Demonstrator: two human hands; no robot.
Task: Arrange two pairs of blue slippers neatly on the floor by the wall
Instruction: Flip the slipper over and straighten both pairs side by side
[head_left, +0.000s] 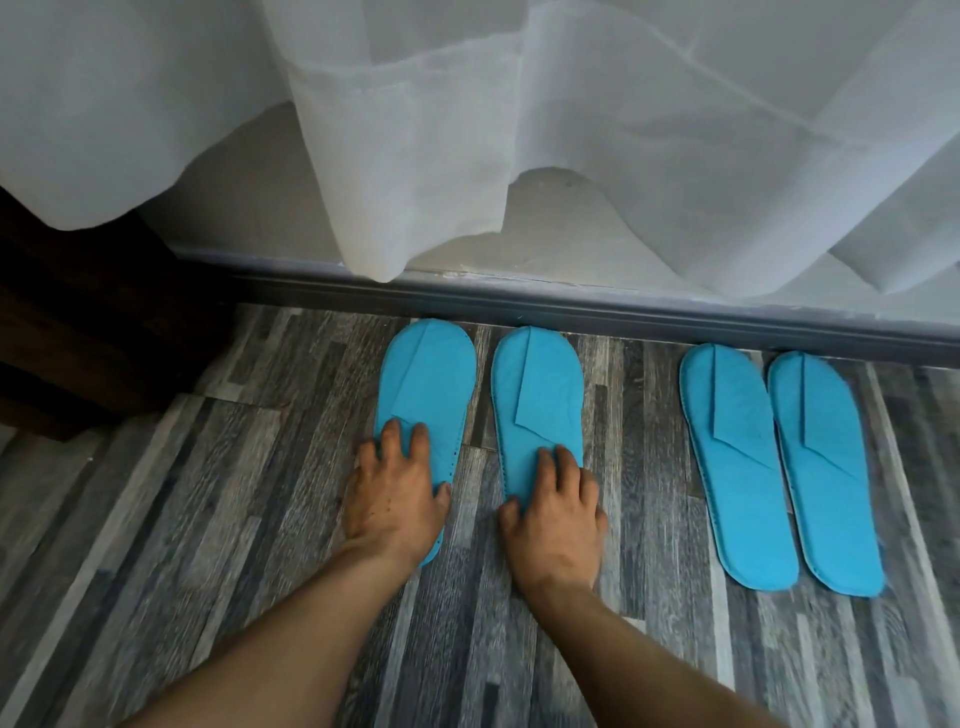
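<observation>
Two pairs of flat blue slippers lie on the wood-pattern floor, toes toward the baseboard. In the left pair, my left hand (395, 493) rests flat on the heel of the left slipper (428, 384), fingers spread. My right hand (556, 512) presses on the heel of the slipper beside it (537, 395). A narrow gap separates these two. The right pair sits apart from my hands: one slipper (732, 467) and its mate (826, 478) lie side by side, almost touching, slanting a little to the right.
A grey baseboard (571, 306) runs along the wall just past the slipper toes. A sheer white curtain (467, 130) hangs above it, reaching nearly to the floor. Dark wooden furniture (78, 322) stands at the left.
</observation>
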